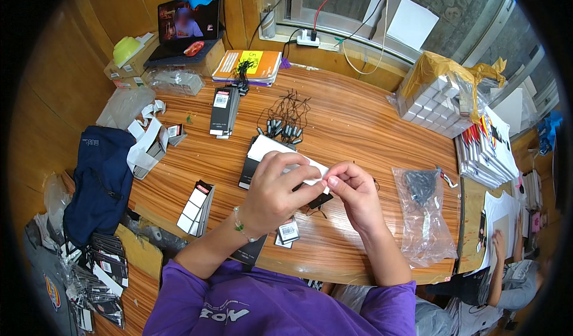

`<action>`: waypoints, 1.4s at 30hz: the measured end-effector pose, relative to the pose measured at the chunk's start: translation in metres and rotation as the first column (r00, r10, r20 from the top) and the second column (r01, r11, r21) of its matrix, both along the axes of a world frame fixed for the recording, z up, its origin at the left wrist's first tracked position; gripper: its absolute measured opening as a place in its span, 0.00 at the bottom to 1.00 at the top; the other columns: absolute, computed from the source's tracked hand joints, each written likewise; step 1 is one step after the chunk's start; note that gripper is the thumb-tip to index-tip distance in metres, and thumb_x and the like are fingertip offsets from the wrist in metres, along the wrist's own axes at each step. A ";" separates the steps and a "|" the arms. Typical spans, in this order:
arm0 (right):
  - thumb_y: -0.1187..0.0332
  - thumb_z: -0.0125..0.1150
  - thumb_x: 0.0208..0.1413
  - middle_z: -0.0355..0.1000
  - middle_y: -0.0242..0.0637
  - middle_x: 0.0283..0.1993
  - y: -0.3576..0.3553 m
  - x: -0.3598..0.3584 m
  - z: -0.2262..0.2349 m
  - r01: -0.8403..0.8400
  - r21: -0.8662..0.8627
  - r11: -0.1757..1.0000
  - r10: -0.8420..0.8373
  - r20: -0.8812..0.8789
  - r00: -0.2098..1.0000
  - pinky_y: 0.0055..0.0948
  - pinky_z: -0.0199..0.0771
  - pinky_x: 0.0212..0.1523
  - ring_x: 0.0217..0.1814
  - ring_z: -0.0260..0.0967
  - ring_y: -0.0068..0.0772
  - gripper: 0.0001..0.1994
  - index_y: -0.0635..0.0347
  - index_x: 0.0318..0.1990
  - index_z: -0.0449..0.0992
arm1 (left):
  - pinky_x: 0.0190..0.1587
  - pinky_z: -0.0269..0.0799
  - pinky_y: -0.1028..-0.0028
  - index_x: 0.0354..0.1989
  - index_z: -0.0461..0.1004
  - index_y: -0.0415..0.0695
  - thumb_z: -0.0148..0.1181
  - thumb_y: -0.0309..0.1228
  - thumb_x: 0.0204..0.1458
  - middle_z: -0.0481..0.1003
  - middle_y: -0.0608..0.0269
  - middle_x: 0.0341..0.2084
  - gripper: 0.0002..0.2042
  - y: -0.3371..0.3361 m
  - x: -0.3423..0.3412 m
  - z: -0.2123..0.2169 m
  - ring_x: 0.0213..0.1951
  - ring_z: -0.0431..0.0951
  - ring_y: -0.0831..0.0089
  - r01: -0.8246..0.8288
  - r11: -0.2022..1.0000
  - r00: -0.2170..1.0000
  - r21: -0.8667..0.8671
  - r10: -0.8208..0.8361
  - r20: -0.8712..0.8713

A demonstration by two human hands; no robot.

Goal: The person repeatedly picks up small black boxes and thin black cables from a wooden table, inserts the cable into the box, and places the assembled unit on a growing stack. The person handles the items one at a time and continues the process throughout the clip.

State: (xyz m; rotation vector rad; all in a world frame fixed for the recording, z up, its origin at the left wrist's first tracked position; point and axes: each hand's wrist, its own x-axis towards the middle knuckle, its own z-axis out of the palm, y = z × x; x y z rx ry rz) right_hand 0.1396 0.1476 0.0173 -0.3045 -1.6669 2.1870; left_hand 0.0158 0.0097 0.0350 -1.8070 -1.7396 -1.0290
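Over the middle of the table, a white card-like strip (267,147) slants down from upper left to lower right. My left hand (279,186) is closed round it, its fingers curled over the top. At the strip's lower right end, my right hand (357,197) pinches with thumb and forefinger; the exact pinch point is partly hidden. Beneath my hands lie black tags (246,172), mostly covered, and a black tag (321,202) with a thin string. Just beyond sits a bunch of black looped strings (286,118) with small dark end pieces. A small white-labelled tag (289,231) lies near my left wrist.
Stacked black tags (223,112) and labelled cards (196,209) lie left. A plastic bag of black strings (421,192) and a box of small white cartons (439,100) stand right. A laptop (188,25) is far left. A co-worker's hand (499,243) touches a white shirt (500,219).
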 end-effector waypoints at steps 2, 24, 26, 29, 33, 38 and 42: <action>0.71 0.53 0.57 0.68 0.35 0.41 0.000 0.000 -0.002 0.090 0.013 0.996 -0.089 -0.046 0.995 0.19 0.64 0.42 0.41 0.63 0.18 0.04 0.62 0.35 0.70 | 0.44 0.65 0.66 0.29 0.77 0.47 0.59 0.28 0.37 0.74 0.71 0.31 0.08 0.001 -0.001 0.001 0.42 0.71 0.69 0.035 0.999 0.999 -0.023 -0.035 0.002; 0.70 0.52 0.58 0.66 0.36 0.32 0.004 0.013 0.023 -0.027 -0.223 0.975 -0.080 -0.458 0.885 0.25 0.65 0.36 0.32 0.63 0.27 0.04 0.59 0.35 0.66 | 0.33 0.74 0.77 0.31 0.73 0.38 0.67 0.22 0.39 0.72 0.58 0.34 0.11 0.003 0.002 -0.017 0.34 0.75 0.73 0.143 0.980 0.847 -0.135 -0.051 0.529; 0.72 0.53 0.57 0.68 0.36 0.32 0.006 0.016 0.023 0.041 -0.101 0.994 -0.080 -0.424 0.902 0.24 0.66 0.36 0.32 0.65 0.26 0.03 0.62 0.36 0.69 | 0.36 0.71 0.73 0.31 0.73 0.39 0.66 0.26 0.40 0.72 0.59 0.32 0.10 0.004 0.002 -0.017 0.33 0.74 0.68 0.132 0.990 0.815 -0.055 -0.077 0.575; 0.75 0.54 0.55 0.70 0.37 0.33 0.005 0.020 0.027 0.196 0.245 0.949 -0.160 -0.162 0.974 0.21 0.68 0.37 0.34 0.67 0.24 0.05 0.65 0.38 0.73 | 0.38 0.69 0.71 0.30 0.74 0.40 0.65 0.29 0.41 0.73 0.61 0.30 0.09 0.005 -0.001 -0.004 0.33 0.73 0.66 0.054 0.999 0.910 0.002 -0.051 0.411; 0.79 0.56 0.52 0.71 0.36 0.35 -0.010 0.015 0.032 0.170 0.472 0.865 -0.174 -0.036 0.984 0.21 0.69 0.40 0.38 0.70 0.23 0.07 0.68 0.39 0.73 | 0.38 0.67 0.70 0.27 0.75 0.40 0.62 0.29 0.43 0.74 0.62 0.27 0.06 0.001 -0.005 -0.006 0.31 0.72 0.67 0.082 0.997 0.930 0.016 -0.082 0.357; 0.80 0.59 0.48 0.70 0.37 0.35 -0.011 0.014 0.024 0.144 0.561 0.816 -0.125 -0.073 0.990 0.21 0.69 0.38 0.36 0.71 0.23 0.10 0.67 0.40 0.68 | 0.35 0.67 0.70 0.27 0.75 0.39 0.60 0.28 0.45 0.73 0.61 0.23 0.05 -0.001 0.000 0.000 0.29 0.71 0.64 0.138 0.989 0.845 -0.053 -0.090 0.527; 0.82 0.59 0.48 0.67 0.36 0.37 -0.009 0.014 0.024 0.079 0.607 0.790 -0.084 -0.020 0.996 0.19 0.67 0.40 0.37 0.69 0.22 0.11 0.68 0.39 0.67 | 0.33 0.66 0.71 0.27 0.74 0.38 0.59 0.27 0.46 0.73 0.59 0.23 0.05 -0.001 0.000 -0.001 0.29 0.71 0.63 0.168 0.984 0.827 -0.055 -0.110 0.552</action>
